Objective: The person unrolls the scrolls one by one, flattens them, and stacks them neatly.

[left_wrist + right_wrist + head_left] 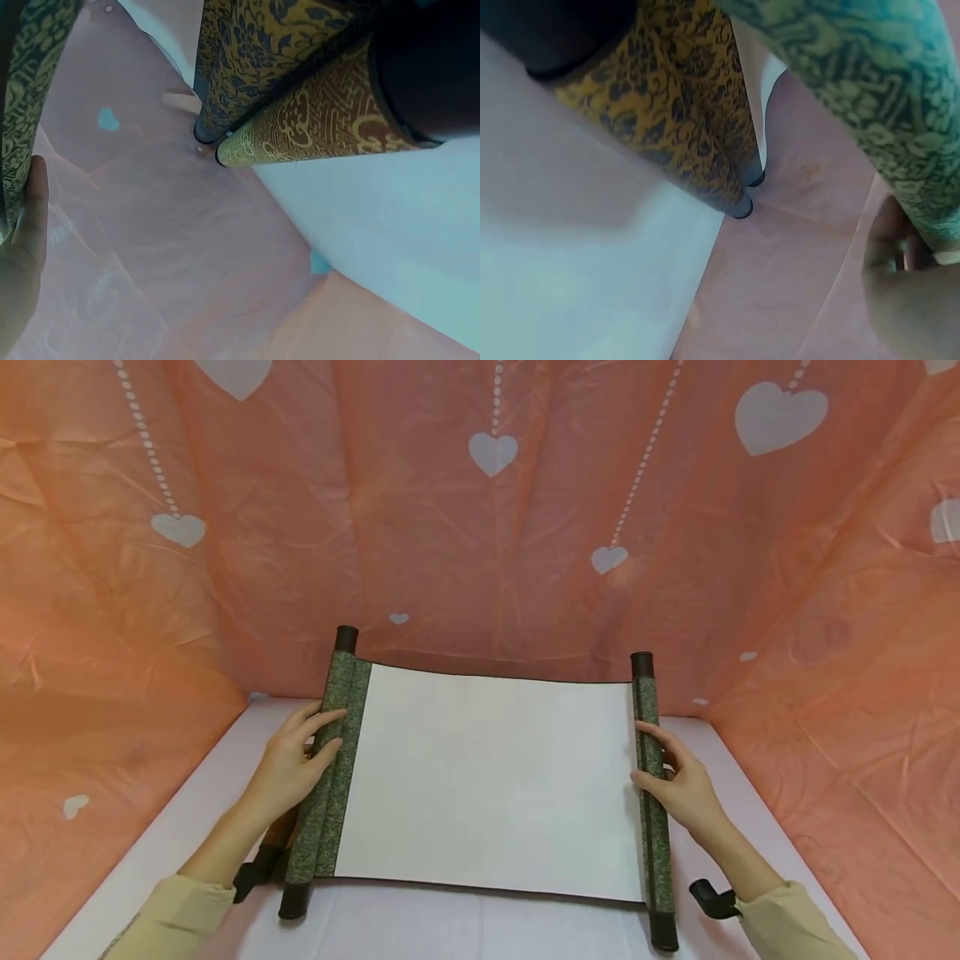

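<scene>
A partly unrolled hanging scroll (pixel 495 777) spans the middle of the head view, its blank white sheet facing up. Green patterned rollers with black end knobs bound it on both sides. My left hand (pixel 288 764) grips the left roller, thumb and fingertips on its front. On the other side, my right hand (pixel 686 789) holds the thinner right roller between thumb and fingers. The left wrist view catches the left hand (pixel 21 262) against the green roller (pixel 30 97). In the right wrist view, the right hand (pixel 907 277) is around the green roller (pixel 885 105).
Beneath the scroll lie other rolled scrolls: a gold-brown one (pixel 307 120) and a gold-and-dark-blue one (pixel 255 60). A gold-and-dark patterned scroll (pixel 652 112) shows in the right wrist view. The white table (pixel 202 802) is enclosed by pink-orange cloth (pixel 427 543) with hearts.
</scene>
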Demonstrator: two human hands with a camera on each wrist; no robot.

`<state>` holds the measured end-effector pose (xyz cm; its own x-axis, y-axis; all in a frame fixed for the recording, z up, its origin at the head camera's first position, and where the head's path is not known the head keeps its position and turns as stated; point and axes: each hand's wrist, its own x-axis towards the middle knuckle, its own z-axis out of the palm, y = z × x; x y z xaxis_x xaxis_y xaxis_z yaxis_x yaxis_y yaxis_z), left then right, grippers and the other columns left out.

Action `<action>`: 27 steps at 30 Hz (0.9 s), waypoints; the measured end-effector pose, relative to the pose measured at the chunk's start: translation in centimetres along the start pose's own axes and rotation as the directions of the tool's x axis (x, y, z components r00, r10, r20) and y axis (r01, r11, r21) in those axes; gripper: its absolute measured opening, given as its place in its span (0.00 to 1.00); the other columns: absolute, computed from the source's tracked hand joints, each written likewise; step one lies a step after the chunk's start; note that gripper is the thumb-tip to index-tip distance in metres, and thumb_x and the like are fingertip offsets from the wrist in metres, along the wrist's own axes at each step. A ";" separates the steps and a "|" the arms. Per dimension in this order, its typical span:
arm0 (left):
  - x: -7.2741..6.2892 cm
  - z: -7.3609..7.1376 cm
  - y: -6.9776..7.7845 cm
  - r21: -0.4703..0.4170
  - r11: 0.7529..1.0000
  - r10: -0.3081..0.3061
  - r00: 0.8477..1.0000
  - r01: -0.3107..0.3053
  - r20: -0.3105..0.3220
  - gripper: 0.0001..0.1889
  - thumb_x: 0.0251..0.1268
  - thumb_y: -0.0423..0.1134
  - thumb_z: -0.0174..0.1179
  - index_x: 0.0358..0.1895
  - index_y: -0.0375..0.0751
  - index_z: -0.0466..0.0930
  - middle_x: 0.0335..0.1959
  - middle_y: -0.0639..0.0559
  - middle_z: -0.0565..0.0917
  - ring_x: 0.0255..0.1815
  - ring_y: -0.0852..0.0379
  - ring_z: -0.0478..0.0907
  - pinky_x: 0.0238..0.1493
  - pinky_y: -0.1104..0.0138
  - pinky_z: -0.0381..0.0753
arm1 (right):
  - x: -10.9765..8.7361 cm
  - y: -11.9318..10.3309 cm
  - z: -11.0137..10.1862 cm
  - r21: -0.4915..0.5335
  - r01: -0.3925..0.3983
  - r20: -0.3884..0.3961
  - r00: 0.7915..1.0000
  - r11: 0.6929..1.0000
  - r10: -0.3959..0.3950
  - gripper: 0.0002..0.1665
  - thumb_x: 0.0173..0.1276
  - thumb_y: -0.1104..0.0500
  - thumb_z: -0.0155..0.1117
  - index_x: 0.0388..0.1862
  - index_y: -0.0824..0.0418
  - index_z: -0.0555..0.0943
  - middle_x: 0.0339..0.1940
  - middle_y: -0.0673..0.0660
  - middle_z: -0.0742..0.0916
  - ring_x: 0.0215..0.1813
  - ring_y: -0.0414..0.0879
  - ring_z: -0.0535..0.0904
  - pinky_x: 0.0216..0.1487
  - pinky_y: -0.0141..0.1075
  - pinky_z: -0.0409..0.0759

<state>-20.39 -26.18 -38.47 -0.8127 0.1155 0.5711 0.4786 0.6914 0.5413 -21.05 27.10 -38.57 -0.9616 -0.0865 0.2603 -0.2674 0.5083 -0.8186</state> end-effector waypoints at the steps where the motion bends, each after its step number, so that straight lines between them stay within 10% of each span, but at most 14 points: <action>1: 0.0 -0.1 0.0 -0.001 1.000 -0.011 1.000 0.011 0.007 0.22 0.70 0.26 0.65 0.66 0.35 0.80 0.72 0.21 0.66 0.68 0.21 0.68 0.49 0.37 0.81 | 0.0 0.0 -0.1 -0.010 0.004 -0.002 1.000 1.000 -0.004 0.44 0.69 0.69 0.70 0.81 0.54 0.66 0.76 0.68 0.70 0.59 0.54 0.75 0.40 0.32 0.78; 7: 0.4 -0.6 0.2 0.021 0.998 -0.067 0.996 0.066 0.057 0.22 0.73 0.29 0.64 0.69 0.36 0.78 0.73 0.20 0.65 0.69 0.21 0.68 0.46 0.41 0.80 | 0.2 0.2 -0.6 -0.035 0.021 0.004 1.000 0.999 -0.021 0.46 0.70 0.69 0.69 0.83 0.52 0.64 0.75 0.69 0.72 0.51 0.41 0.74 0.40 0.31 0.76; 12: 0.7 -0.9 0.1 0.021 0.996 -0.093 0.992 0.092 0.089 0.23 0.74 0.30 0.63 0.70 0.34 0.77 0.74 0.20 0.63 0.67 0.21 0.70 0.50 0.39 0.82 | 0.3 0.3 -1.1 -0.038 0.017 0.016 1.000 0.999 -0.017 0.47 0.72 0.68 0.67 0.85 0.50 0.61 0.81 0.65 0.67 0.63 0.53 0.75 0.49 0.24 0.76; 18: 0.8 -1.1 -0.5 0.020 0.992 -0.125 0.985 0.124 0.115 0.23 0.75 0.31 0.62 0.71 0.35 0.76 0.75 0.21 0.63 0.66 0.22 0.71 0.55 0.37 0.79 | 0.6 0.4 -1.6 0.013 -0.012 0.041 0.999 1.000 0.011 0.46 0.72 0.69 0.64 0.85 0.51 0.61 0.83 0.66 0.62 0.79 0.72 0.60 0.73 0.58 0.66; 22: 0.9 -1.2 -0.8 0.028 0.992 -0.129 0.984 0.126 0.126 0.23 0.75 0.31 0.62 0.71 0.35 0.76 0.75 0.21 0.63 0.67 0.22 0.71 0.56 0.36 0.78 | 1.0 0.3 -1.8 0.028 -0.044 0.056 0.998 0.999 0.042 0.44 0.73 0.69 0.60 0.85 0.48 0.61 0.85 0.62 0.60 0.80 0.67 0.60 0.65 0.42 0.72; 27: 1.0 -1.1 -1.1 0.030 0.991 -0.131 0.982 0.128 0.137 0.23 0.75 0.31 0.62 0.71 0.35 0.76 0.74 0.21 0.64 0.66 0.23 0.72 0.55 0.36 0.79 | 1.5 0.5 -1.9 0.064 -0.104 0.049 0.994 0.993 0.101 0.44 0.73 0.70 0.53 0.85 0.46 0.61 0.85 0.58 0.61 0.56 0.54 0.65 0.43 0.35 0.68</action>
<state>-21.38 -27.63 -37.80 -0.9063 0.1209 0.4050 0.3604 0.7216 0.5911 -22.50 28.79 -37.60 -0.9855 -0.0770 0.1510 -0.1695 0.4588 -0.8722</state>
